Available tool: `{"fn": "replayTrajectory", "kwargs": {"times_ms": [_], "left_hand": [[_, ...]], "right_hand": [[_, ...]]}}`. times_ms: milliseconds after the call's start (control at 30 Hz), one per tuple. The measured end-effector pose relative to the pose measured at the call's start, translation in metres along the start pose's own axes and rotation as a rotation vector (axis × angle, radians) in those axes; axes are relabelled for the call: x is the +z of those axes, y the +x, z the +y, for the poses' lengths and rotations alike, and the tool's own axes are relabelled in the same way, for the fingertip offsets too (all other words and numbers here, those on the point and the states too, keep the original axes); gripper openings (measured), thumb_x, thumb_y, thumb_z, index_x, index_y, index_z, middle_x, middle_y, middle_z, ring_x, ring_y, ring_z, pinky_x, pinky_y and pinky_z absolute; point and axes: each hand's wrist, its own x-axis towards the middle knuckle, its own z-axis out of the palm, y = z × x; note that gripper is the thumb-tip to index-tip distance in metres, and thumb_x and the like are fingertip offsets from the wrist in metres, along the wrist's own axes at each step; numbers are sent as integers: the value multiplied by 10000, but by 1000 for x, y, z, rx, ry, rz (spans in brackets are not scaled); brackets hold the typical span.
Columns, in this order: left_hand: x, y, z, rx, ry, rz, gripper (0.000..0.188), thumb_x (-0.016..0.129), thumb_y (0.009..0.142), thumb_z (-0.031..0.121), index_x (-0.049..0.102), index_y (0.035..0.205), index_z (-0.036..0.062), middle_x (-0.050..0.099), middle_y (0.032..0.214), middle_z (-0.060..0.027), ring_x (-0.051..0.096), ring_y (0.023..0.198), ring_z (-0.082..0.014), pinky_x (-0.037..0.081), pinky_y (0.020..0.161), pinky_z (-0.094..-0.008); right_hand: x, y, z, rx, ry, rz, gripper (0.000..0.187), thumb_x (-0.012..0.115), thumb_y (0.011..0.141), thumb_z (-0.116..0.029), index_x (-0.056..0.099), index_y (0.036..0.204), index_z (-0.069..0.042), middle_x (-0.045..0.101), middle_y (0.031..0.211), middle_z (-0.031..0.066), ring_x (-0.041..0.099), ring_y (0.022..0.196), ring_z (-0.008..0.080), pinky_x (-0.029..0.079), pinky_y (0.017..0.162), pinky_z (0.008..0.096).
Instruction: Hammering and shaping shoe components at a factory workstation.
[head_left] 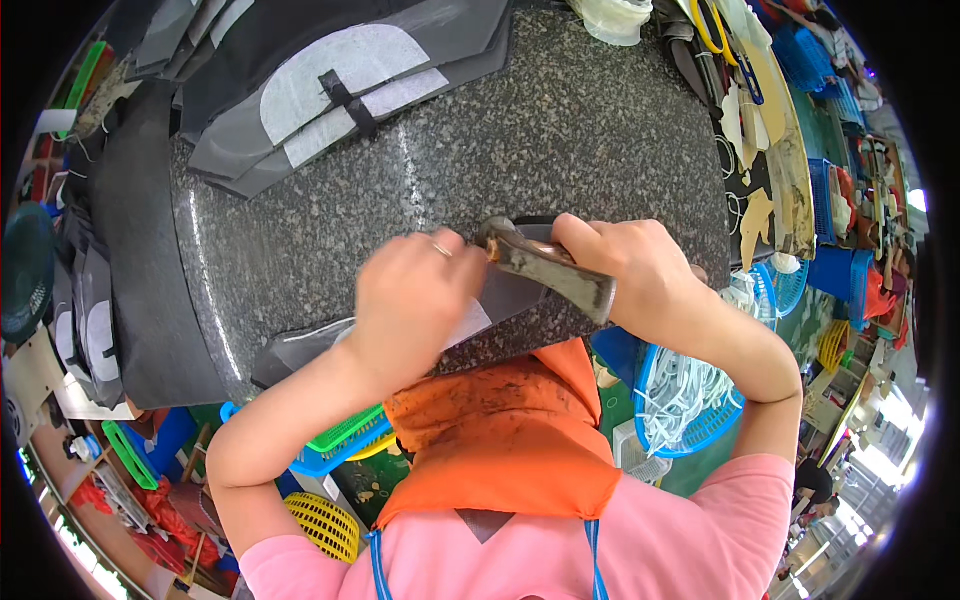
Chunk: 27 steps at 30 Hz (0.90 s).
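My right hand (640, 275) is closed round a hammer with a worn metal head (555, 272); its handle is mostly hidden by the fingers. The head has a round face at one end and a flared edge at the other. Right beside it, my left hand (412, 300), a little blurred, has its fingers curled down on a dark grey panel (515, 292) with a whitish patch. That panel lies near the front edge of the speckled stone slab (600, 130). The spot under my left fingertips is hidden.
Stacked dark panels with whitish patches (345, 75) lie at the slab's far left. Scissors with yellow handles (708, 28) and scraps (756, 225) sit at the right. Below the right edge stands a blue basket of white strips (690, 395). A yellow basket (325, 522) is at lower left.
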Motion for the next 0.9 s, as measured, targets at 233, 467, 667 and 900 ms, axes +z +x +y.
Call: {"fn": "replayTrajectory", "kwargs": {"times_ms": [233, 467, 667, 900], "left_hand": [[-2, -20, 10, -53, -9, 7, 217, 692, 741, 43, 668, 956, 60, 584, 758, -80, 612, 723, -251, 481, 622, -350], [2, -41, -5, -143, -252, 67, 163, 658, 707, 30, 669, 867, 55, 606, 827, -92, 594, 701, -276, 478, 602, -356], [-13, -26, -5, -445, -320, -102, 142, 686, 771, 146, 568, 759, 67, 627, 788, -111, 619, 689, -315, 470, 580, -402], [26, 28, -9, -251, -237, 104, 155, 684, 811, 186, 594, 784, 63, 603, 741, -76, 600, 659, -296, 463, 583, -394]], "right_hand": [[10, 1, -11, 3, 103, 160, 223, 650, 820, -222, 494, 841, -65, 581, 581, 103, 621, 559, 320, 484, 484, 437], [9, 4, -15, -34, 27, 45, 225, 652, 810, -205, 485, 853, -61, 594, 619, 99, 631, 584, 307, 495, 498, 430], [1, 0, -26, 56, -4, -148, 178, 595, 841, -209, 497, 853, -61, 619, 670, 120, 639, 617, 326, 504, 525, 452], [-2, -10, 0, 236, -40, 121, 190, 690, 848, -148, 528, 880, -56, 579, 685, 166, 593, 649, 391, 449, 544, 415]]}}
